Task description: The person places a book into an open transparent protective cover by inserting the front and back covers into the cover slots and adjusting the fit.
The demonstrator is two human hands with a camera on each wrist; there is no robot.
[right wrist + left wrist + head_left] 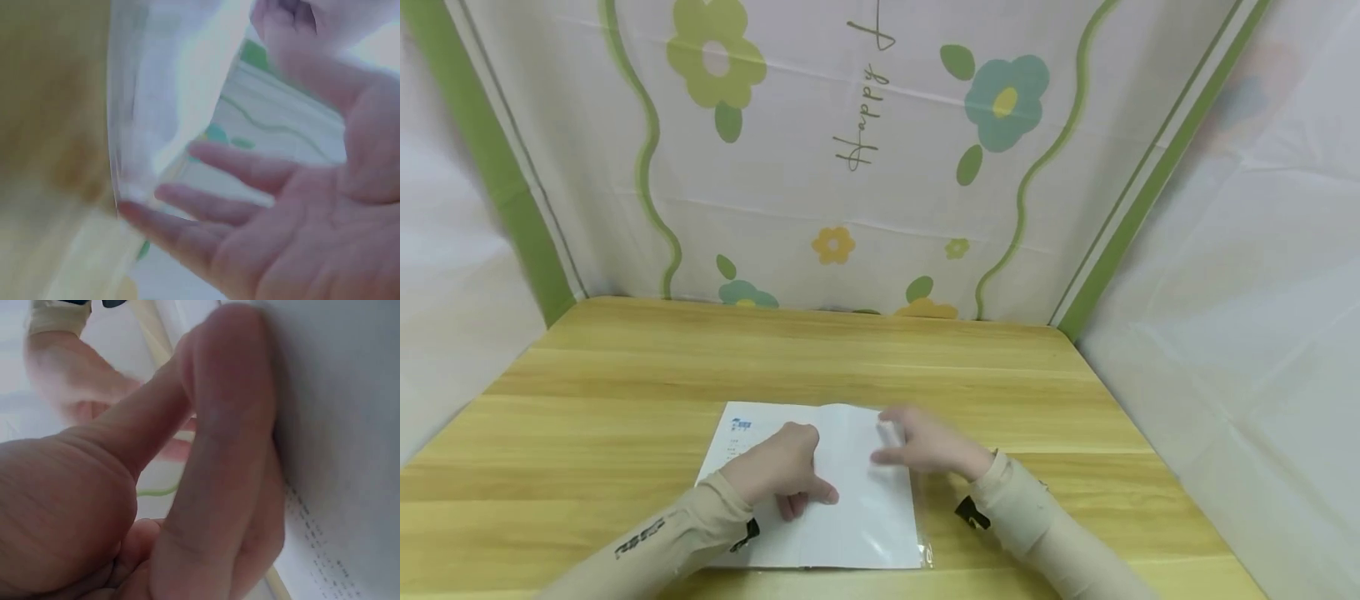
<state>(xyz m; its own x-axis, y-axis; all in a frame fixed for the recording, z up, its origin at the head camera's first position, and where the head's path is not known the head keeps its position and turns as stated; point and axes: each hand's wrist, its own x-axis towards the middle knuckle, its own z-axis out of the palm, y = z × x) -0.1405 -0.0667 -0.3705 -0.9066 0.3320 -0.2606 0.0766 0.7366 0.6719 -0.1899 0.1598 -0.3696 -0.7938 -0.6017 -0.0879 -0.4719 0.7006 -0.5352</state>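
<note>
An open booklet (880, 517) with white pages lies on the table, small print and a blue mark on its left page. Clear plastic (927, 556) sticks out past its lower right corner. My left hand (786, 471) rests on the booklet near the middle fold, fingers curled under and thumb pointing right. In the left wrist view its bent fingers (219, 425) press against the white page (350, 425). Over the right page's outer edge is my right hand (925, 442), blurred. The right wrist view shows its fingers (206, 206) spread and fairly straight beside the plastic-covered edge (115, 125).
The booklet lies on a wood-grain table (625, 375), near its front side. A white curtain (820, 192) with printed flowers hangs behind the table's back edge, and pale sheets (1247, 292) hang at both sides.
</note>
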